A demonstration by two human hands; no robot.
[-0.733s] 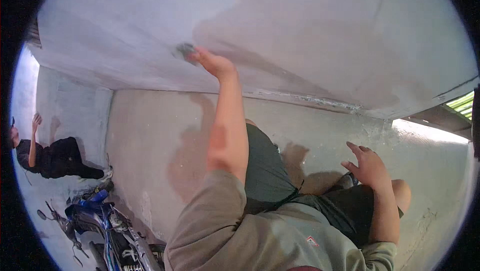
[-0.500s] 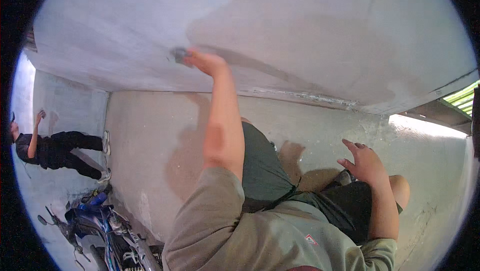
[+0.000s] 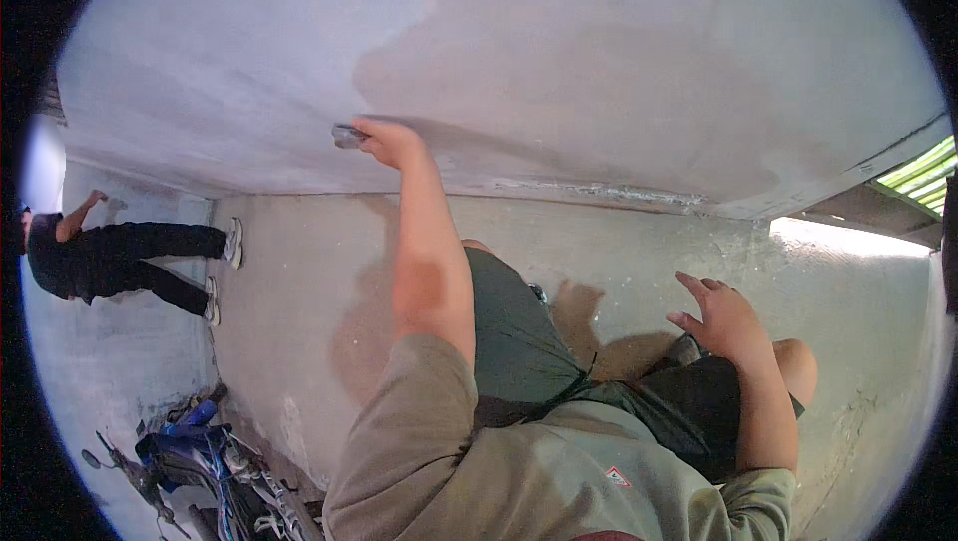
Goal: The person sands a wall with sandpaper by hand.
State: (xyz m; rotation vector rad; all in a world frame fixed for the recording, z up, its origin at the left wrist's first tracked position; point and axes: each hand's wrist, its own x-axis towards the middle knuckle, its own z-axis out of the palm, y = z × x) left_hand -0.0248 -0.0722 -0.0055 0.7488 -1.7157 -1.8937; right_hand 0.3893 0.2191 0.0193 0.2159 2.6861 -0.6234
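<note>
My left hand (image 3: 392,143) is stretched out to the pale grey wall (image 3: 249,72), its fingers closed on a small dark grey block (image 3: 348,137). The block is at the lower part of the wall, a little above the floor line; its exact kind is too small to tell. A darker, damp-looking patch (image 3: 559,92) spreads over the wall to the right of that hand. My right hand (image 3: 723,318) holds nothing. Its fingers are apart, above my bent right knee (image 3: 795,369) and near the floor.
At the far left another person (image 3: 120,252) stands by the wall with one arm raised. A blue and black motorbike (image 3: 215,461) is parked at the lower left. The concrete floor (image 3: 289,311) meets the wall in a rough, flaking seam (image 3: 599,189).
My left hand has moved down the wall and slightly left with the block. My right hand has hardly shifted. The other person has changed stance and moved up in the view.
</note>
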